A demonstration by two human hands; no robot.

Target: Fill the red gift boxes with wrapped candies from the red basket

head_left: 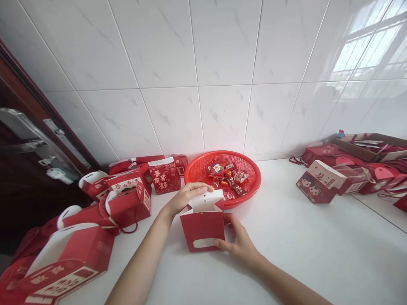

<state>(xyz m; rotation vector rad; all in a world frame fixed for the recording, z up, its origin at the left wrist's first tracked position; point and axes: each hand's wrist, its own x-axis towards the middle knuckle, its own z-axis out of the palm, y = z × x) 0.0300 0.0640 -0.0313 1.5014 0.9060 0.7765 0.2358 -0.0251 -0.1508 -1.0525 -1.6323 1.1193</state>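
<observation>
A red paper gift box [202,228] stands open-topped on the white counter [305,237], its white inner flaps showing and an oval cut-out low on its front. My left hand [186,198] grips the box's upper rear edge. My right hand [237,239] wraps around its lower right side. Just behind the box sits a round red plastic basket [222,160], holding several wrapped sweets [227,178]. The box hides the basket's front rim.
Several red gift boxes [130,190] crowd the counter's left side, beside a dark door with a metal handle [32,135]. More red boxes and a cardboard tray [362,146] lie at right. White tiles [190,76] form the back wall.
</observation>
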